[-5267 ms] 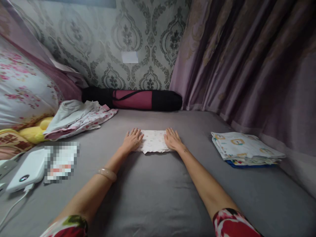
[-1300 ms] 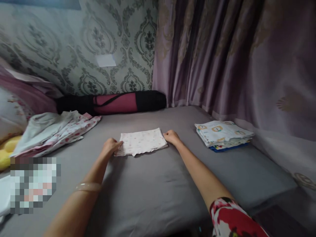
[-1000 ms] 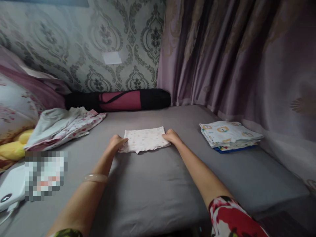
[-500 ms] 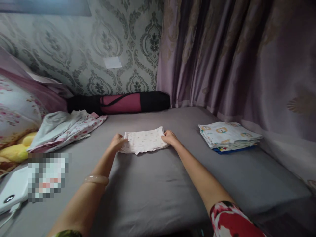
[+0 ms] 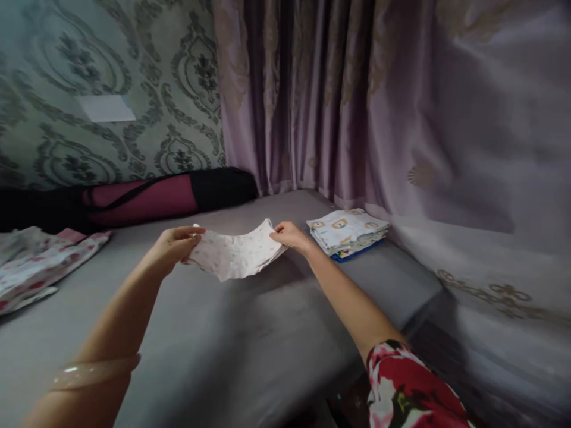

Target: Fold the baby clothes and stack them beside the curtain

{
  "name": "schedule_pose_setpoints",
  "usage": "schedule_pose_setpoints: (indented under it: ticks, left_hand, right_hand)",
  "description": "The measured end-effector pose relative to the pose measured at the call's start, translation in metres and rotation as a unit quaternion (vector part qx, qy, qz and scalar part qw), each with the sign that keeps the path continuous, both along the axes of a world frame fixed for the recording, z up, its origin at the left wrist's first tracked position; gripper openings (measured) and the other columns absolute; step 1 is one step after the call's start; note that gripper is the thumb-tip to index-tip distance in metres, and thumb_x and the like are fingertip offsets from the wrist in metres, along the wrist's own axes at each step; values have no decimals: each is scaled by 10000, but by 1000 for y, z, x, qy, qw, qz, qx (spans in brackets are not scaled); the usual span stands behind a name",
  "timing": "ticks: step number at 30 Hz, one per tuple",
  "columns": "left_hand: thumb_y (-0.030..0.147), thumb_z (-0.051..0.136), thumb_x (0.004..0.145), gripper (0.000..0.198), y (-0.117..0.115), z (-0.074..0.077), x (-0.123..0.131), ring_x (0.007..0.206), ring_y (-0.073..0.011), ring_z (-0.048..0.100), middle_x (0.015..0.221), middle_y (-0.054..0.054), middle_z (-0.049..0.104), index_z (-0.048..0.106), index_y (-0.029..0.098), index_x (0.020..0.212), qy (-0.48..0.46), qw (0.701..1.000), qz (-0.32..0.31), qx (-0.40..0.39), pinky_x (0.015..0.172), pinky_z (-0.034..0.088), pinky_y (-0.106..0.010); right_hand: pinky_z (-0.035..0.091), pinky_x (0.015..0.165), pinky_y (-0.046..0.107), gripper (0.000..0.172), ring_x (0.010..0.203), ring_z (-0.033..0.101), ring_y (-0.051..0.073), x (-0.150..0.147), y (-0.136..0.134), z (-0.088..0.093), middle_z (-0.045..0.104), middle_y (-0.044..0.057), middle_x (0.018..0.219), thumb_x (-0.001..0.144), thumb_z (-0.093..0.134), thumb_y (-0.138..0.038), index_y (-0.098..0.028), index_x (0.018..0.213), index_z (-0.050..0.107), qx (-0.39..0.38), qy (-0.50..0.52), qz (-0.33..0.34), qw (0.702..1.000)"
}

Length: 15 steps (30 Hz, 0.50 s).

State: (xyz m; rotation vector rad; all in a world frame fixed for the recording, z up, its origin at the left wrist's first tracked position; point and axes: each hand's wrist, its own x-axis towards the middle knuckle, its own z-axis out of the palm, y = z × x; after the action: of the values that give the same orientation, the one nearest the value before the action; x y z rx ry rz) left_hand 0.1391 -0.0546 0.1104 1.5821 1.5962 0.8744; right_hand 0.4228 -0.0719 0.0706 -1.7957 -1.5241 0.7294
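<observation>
A folded white garment with a small faint print hangs between my two hands, its middle sagging above the bed. My left hand pinches its left end, and my right hand pinches the right end. Just beyond my right hand lies a stack of folded cloths, the top one white with orange and green figures, the lowest one blue. Which kind of garment I hold cannot be made out from its folds.
The grey-sheeted bed ends in an edge at the right. Rumpled clothes with red spots lie at the left. A long black and maroon bag rests along the wall. Mauve curtains hang behind the stack.
The garment has been lifted off the bed and now sags between my hands. My view has turned right, bringing garment and hands closer to the stack.
</observation>
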Motion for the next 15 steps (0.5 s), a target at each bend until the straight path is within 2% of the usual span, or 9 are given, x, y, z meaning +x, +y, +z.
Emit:
schedule_pose_setpoints:
  ticks: [4, 8, 11, 15]
  left_hand:
    - [242, 580, 763, 406, -2, 16, 54, 552, -110, 550, 712, -26, 646, 670, 108, 1136, -117, 991, -69, -10, 511, 420, -210]
    - [158, 550, 766, 345, 4, 22, 114, 589, -102, 569, 736, -36, 655, 686, 92, 1075, -182, 977, -110, 3, 562, 442, -204]
    - [107, 556, 739, 340, 9, 20, 161, 550, -85, 543, 722, -32, 641, 680, 73, 1054, -227, 964, -137, 7, 551, 435, -198]
    - [54, 553, 714, 361, 13, 10, 223, 572, -97, 574, 738, -35, 642, 672, 66, 1054, -268, 950, -160, -17, 606, 486, -227]
  right_hand:
    - [379, 558, 159, 151, 644, 567, 93, 58, -19, 34, 667, 15, 746, 815, 636, -198, -101, 918, 689, 16, 36, -44, 998]
    - [367, 525, 156, 160, 599, 535, 81, 115, -29, 61, 649, 14, 734, 820, 631, -183, -106, 951, 679, 13, 38, -101, 994]
    - [371, 511, 170, 138, 569, 524, 85, 156, -31, 71, 638, 5, 699, 791, 638, -172, -119, 912, 681, -3, 21, -142, 990]
    - [378, 503, 188, 70, 541, 517, 96, 207, -29, 74, 605, -16, 627, 737, 637, -132, -135, 800, 668, 11, -10, -203, 979]
